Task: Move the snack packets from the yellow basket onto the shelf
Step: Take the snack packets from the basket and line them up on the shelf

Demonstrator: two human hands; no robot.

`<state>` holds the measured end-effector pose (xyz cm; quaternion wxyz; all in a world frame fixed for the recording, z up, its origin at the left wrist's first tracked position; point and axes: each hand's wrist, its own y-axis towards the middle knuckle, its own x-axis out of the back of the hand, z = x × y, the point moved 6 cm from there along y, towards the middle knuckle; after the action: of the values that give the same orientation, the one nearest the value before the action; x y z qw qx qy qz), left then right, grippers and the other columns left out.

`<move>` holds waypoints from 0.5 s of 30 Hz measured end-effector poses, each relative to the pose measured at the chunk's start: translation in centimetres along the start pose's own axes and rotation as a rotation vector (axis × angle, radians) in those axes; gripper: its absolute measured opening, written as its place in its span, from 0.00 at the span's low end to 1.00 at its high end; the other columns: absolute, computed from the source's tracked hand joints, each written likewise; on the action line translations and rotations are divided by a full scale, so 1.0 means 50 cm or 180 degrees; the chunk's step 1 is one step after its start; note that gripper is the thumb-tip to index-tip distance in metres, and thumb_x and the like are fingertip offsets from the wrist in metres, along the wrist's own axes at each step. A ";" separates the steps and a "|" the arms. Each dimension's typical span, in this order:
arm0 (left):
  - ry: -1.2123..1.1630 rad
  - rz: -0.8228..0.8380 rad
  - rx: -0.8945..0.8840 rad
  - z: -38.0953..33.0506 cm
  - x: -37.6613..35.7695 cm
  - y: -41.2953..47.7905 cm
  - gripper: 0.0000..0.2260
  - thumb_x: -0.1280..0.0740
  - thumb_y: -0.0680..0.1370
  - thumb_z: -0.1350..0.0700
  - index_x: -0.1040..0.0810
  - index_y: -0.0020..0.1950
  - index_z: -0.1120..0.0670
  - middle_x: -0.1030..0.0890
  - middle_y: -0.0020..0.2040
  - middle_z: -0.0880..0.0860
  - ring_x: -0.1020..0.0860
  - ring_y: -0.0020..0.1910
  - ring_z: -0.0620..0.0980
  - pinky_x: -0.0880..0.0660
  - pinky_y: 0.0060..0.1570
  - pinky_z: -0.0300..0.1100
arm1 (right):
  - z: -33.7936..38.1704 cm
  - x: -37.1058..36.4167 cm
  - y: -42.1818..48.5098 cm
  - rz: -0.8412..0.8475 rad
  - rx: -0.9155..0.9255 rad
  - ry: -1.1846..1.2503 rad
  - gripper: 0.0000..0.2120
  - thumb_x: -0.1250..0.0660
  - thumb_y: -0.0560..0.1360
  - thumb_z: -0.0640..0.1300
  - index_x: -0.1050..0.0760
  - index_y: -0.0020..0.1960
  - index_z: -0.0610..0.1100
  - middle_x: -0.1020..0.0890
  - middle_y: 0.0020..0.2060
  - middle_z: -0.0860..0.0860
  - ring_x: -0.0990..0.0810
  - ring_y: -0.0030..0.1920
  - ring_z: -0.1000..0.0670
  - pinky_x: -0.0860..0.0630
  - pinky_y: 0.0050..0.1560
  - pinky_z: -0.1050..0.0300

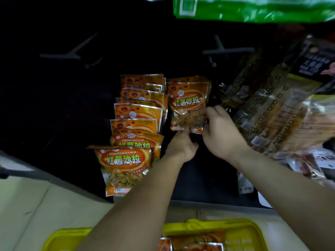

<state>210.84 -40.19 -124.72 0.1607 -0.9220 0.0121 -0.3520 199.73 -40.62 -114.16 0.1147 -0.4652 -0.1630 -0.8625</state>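
Orange glossy foil snack packet point(187, 104): light, crinkly, slippery. Pinched at bottom corners by left hand point(181, 147) and right hand point(220, 131). Best gripped by sealed edges.

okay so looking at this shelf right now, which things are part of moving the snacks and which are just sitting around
Part of the job:
orange packet held by left hand and right hand
row of orange packets already on the shelf
yellow basket, packets still inside

Just there:
dark packets on the right
green bag above
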 end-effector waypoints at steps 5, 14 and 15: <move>0.0197 0.0140 -0.0091 -0.029 0.042 -0.180 0.32 0.34 0.80 0.50 0.44 0.81 0.47 0.35 0.78 0.52 0.33 0.74 0.53 0.34 0.71 0.46 | 0.022 0.050 -0.148 0.0349 -0.0239 -0.0132 0.20 0.35 0.75 0.38 0.28 0.67 0.43 0.27 0.59 0.45 0.28 0.63 0.42 0.29 0.64 0.47; 0.0744 0.0039 -0.0027 0.041 0.158 -0.560 0.24 0.34 0.79 0.50 0.30 0.75 0.49 0.19 0.63 0.55 0.20 0.56 0.53 0.26 0.51 0.41 | 0.081 0.098 -0.449 0.0919 -0.0630 -0.0310 0.18 0.36 0.78 0.42 0.29 0.68 0.44 0.28 0.61 0.46 0.30 0.65 0.42 0.29 0.64 0.47; 0.0852 0.0045 0.0009 0.062 0.155 -0.594 0.23 0.34 0.79 0.49 0.29 0.74 0.49 0.19 0.63 0.55 0.20 0.57 0.53 0.25 0.52 0.42 | 0.086 0.093 -0.478 0.0954 -0.0633 -0.0331 0.18 0.35 0.78 0.42 0.29 0.68 0.44 0.28 0.61 0.46 0.30 0.64 0.42 0.29 0.63 0.47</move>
<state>215.98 -12.21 -112.84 0.1614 -0.8665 0.0394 -0.4708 192.17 -17.15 -112.21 0.1867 -0.5372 -0.0116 -0.8224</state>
